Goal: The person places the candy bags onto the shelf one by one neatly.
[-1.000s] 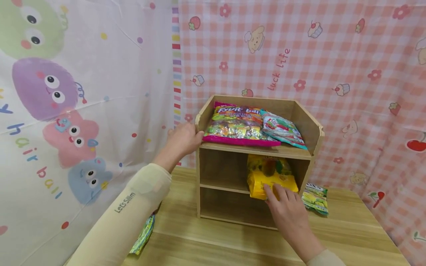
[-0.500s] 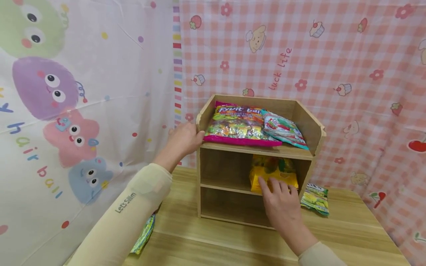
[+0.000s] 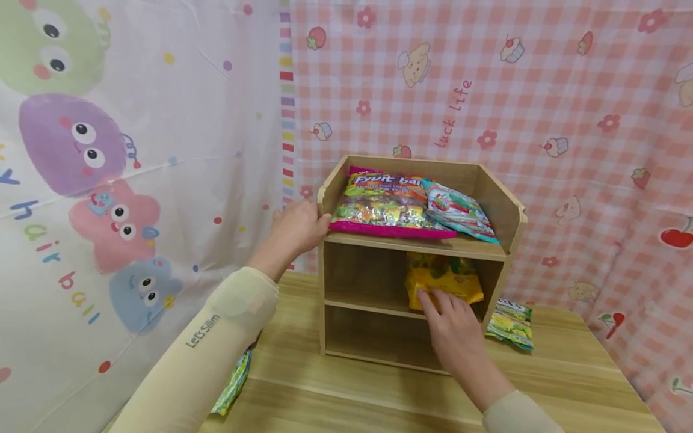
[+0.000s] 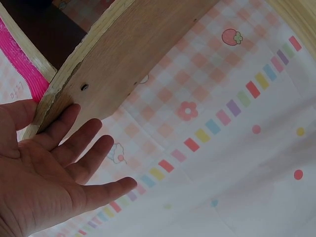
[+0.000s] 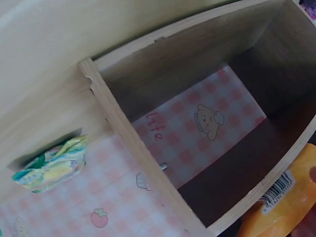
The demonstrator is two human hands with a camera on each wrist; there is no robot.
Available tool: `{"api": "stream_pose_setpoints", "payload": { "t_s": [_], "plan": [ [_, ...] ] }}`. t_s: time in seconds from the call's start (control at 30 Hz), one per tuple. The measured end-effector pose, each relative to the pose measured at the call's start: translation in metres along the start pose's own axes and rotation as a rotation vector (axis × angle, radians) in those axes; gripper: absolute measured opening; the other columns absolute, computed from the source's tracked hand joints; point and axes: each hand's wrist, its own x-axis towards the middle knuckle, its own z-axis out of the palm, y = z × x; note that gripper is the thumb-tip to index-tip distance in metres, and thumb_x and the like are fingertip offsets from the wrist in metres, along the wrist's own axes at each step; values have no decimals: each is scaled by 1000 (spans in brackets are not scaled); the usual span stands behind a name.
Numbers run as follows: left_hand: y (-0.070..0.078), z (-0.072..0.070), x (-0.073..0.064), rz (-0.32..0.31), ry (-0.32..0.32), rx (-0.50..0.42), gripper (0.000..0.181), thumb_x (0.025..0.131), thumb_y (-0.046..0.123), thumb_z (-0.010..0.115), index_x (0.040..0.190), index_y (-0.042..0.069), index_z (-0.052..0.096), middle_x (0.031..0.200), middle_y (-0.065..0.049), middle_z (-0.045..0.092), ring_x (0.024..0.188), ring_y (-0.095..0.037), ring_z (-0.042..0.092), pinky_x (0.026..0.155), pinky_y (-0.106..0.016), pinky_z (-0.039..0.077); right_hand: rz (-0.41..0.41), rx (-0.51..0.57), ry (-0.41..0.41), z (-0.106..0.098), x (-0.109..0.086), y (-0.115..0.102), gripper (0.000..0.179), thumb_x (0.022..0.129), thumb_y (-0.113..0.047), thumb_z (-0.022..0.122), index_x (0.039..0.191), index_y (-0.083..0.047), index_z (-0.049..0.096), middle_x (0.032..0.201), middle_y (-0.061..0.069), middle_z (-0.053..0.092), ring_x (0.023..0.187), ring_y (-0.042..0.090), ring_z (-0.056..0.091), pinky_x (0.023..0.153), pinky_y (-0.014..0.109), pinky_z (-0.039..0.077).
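Note:
My left hand (image 3: pixel 300 225) grips the left side panel of a small wooden shelf unit (image 3: pixel 417 246), thumb inside and index finger outside; in the left wrist view the other fingers of the left hand (image 4: pixel 54 173) spread free of the panel (image 4: pixel 94 74). My right hand (image 3: pixel 457 334) touches the front end of a yellow candy bag (image 3: pixel 444 285) in the middle compartment, fingers reaching forward onto it. A barcode shows on the yellow bag (image 5: pixel 279 192) at the compartment edge in the right wrist view. Most of the right hand is out of that view.
On the top shelf lie a pink-edged fruit candy bag (image 3: pixel 390 201) and a teal-edged bag (image 3: pixel 460 210). Green-yellow packets rest on the wooden table (image 3: pixel 325 397): one green packet (image 3: pixel 511 325) right of the unit, another packet (image 3: pixel 233 385) by the left sleeve. Printed cloths (image 3: pixel 487 72) hang behind.
The yellow bag has slid back into the middle compartment, with its front end sticking out less. My right hand has moved slightly forward and left with it. My left hand stays in place.

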Motion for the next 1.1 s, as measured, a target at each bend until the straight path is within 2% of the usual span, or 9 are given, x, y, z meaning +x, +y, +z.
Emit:
{"api": "stream_pose_setpoints", "payload": {
  "t_s": [0.13,0.23,0.33,0.53,0.57,0.7,0.8,0.97,1.1],
  "plan": [
    [-1,0,0,-1,8,-1,33,100,35,47,88,8,61,93,-11,61,93,-31,57,99,-58,35,113,-42,124,-2,-10,5,23,88,-2,68,109,4,63,98,26,60,81,45,59,73,55,51],
    [-2,0,0,-4,7,-3,33,100,35,47,89,8,61,92,-11,61,92,-31,57,99,-58,35,205,-49,106,-7,-19,12,42,68,3,83,103,5,60,96,26,57,80,46,55,74,56,49],
    [-2,0,0,-6,2,-6,33,100,35,48,89,8,61,92,-11,61,91,-31,57,98,-58,35,240,-45,83,-11,-23,18,36,70,6,80,99,7,58,95,27,55,78,45,53,72,54,48],
    [-2,0,0,-2,4,-2,32,100,36,47,90,8,61,92,-11,61,90,-31,57,96,-56,37,190,-49,119,-11,-21,26,4,86,6,57,88,7,54,83,25,51,66,43,50,56,53,45],
    [-2,0,0,-1,3,-1,32,100,36,47,90,8,61,92,-11,61,90,-31,57,95,-55,37,181,-54,137,-11,-21,28,4,88,6,54,85,7,54,79,24,50,62,43,49,53,52,44],
    [-2,0,0,-1,-2,-1,33,100,36,47,94,7,61,93,-11,61,91,-31,57,97,-56,37,132,-73,174,-11,-19,31,25,96,3,43,72,4,49,66,18,43,52,38,45,44,49,38],
    [-1,-1,0,2,5,2,33,100,36,47,93,7,61,94,-11,62,93,-32,57,98,-58,36,87,-76,186,-11,-21,31,32,98,0,36,68,3,45,63,16,43,48,36,43,41,46,35],
    [-2,0,1,9,11,-4,33,100,34,48,85,8,61,92,-11,62,93,-32,58,100,-60,34,62,-67,166,-10,-26,28,33,98,-2,32,68,3,45,67,19,49,49,35,44,42,45,36],
    [-2,1,1,8,3,-5,33,100,34,48,85,8,60,91,-11,61,92,-32,58,100,-60,34,77,-46,132,-10,-30,26,27,95,-3,36,70,3,45,68,18,49,52,37,46,45,47,39]
  ]
}}
